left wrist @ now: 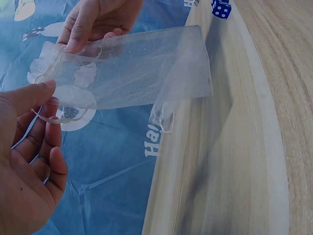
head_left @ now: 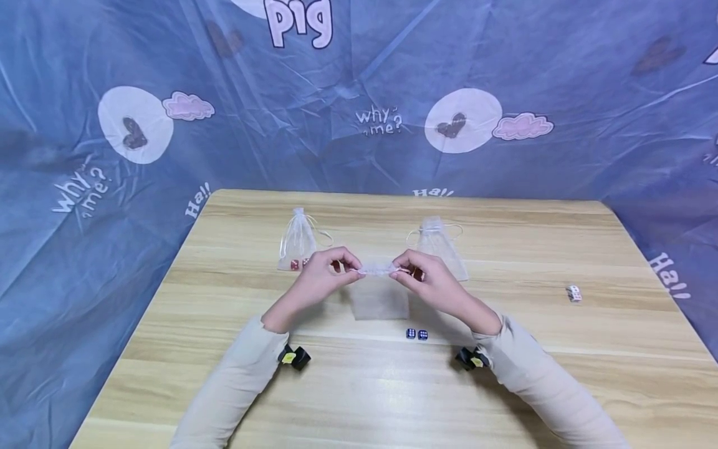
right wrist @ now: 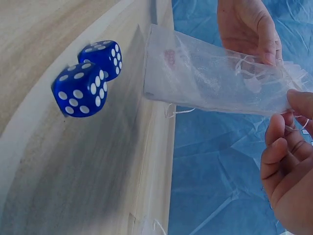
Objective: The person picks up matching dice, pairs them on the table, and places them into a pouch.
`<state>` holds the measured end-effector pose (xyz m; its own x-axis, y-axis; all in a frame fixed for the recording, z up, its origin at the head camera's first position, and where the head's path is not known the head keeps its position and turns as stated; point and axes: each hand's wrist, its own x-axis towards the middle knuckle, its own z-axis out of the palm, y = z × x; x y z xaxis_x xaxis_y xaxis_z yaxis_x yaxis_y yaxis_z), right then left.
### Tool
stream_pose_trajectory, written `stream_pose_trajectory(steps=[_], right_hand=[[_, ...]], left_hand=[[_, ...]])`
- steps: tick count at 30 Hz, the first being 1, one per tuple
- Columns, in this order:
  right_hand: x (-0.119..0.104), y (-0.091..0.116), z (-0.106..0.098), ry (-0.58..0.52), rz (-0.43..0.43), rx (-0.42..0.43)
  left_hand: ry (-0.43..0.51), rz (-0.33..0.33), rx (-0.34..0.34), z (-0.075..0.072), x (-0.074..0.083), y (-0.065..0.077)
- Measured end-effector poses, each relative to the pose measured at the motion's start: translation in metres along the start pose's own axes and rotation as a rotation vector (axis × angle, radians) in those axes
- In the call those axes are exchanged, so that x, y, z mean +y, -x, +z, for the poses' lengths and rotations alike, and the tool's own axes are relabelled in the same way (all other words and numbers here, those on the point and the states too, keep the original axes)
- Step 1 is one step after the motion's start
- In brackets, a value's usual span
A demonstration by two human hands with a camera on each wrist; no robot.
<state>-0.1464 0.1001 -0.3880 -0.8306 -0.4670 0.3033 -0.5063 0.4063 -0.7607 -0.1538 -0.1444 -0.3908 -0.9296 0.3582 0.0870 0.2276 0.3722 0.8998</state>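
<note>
A sheer white drawstring pouch [head_left: 380, 300] hangs between the two hands, its gathered mouth at the top. My left hand [head_left: 325, 274] pinches one side of that mouth between thumb and fingers. On the other side, my right hand [head_left: 432, 280] pinches the mouth the same way. In the left wrist view the pouch [left wrist: 142, 71] looks flat and see-through, with a drawstring loop near the left fingers. Two blue dice [head_left: 417, 334] with white dots lie on the table just in front of the pouch, seen close up in the right wrist view.
Behind the left hand lies a sheer pouch [head_left: 299, 236] with red dice [head_left: 294, 265] in it. Another sheer pouch [head_left: 443, 252] lies behind the right hand. White dice [head_left: 574, 294] sit toward the right of the wooden table [head_left: 224, 349]. A blue printed cloth [head_left: 314, 149] hangs behind.
</note>
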Motion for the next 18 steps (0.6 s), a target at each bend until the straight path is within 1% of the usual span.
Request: stream_pose_trajectory(steps=[2, 5, 9, 13, 16, 18], right_hand=[[0.000, 0.001, 0.000, -0.002, -0.027, 0.008], [0.000, 0.004, -0.001, -0.001, -0.066, 0.017], [-0.002, 0.006, -0.004, -0.004, -0.136, 0.024], [-0.001, 0.009, -0.006, 0.008, -0.192, 0.035], [0.002, 0.011, -0.006, 0.018, -0.207, 0.047], [0.004, 0.013, -0.006, 0.017, -0.212, 0.053]], left_hand=[[0.001, 0.012, -0.006, -0.001, 0.001, 0.002], [-0.010, 0.048, -0.024, -0.001, 0.001, 0.005], [-0.033, 0.139, -0.040, -0.001, 0.005, 0.010], [-0.043, 0.230, -0.040, 0.000, 0.008, 0.014], [-0.048, 0.259, -0.034, -0.001, 0.007, 0.017], [-0.057, 0.266, -0.031, -0.002, 0.007, 0.018]])
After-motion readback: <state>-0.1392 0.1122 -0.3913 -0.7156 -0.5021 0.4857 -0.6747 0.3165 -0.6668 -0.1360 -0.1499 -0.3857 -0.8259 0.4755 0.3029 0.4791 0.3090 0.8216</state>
